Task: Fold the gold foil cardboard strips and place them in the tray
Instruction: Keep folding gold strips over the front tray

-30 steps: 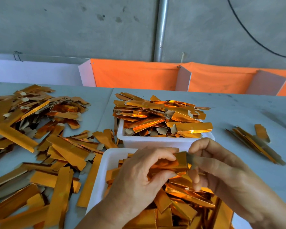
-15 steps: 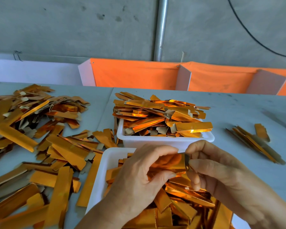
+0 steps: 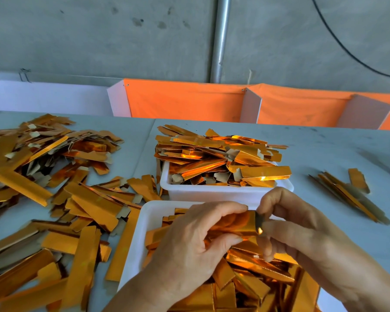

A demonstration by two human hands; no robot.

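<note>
Both hands hold one gold foil strip over the near white tray, which is piled with folded gold strips. My left hand wraps its middle and left part. My right hand pinches the strip's right end tab between thumb and fingers; the tab is bent upward. A second white tray behind it is heaped with folded strips. A large loose pile of flat gold strips covers the table to the left.
A small bundle of strips lies on the grey table at the right. Orange and white divider panels stand along the table's far edge, with a metal pole on the concrete wall behind.
My right hand has bent the strip's right end tab up, and the fingers have shifted closer around it. The left hand keeps its hold in the same place.
</note>
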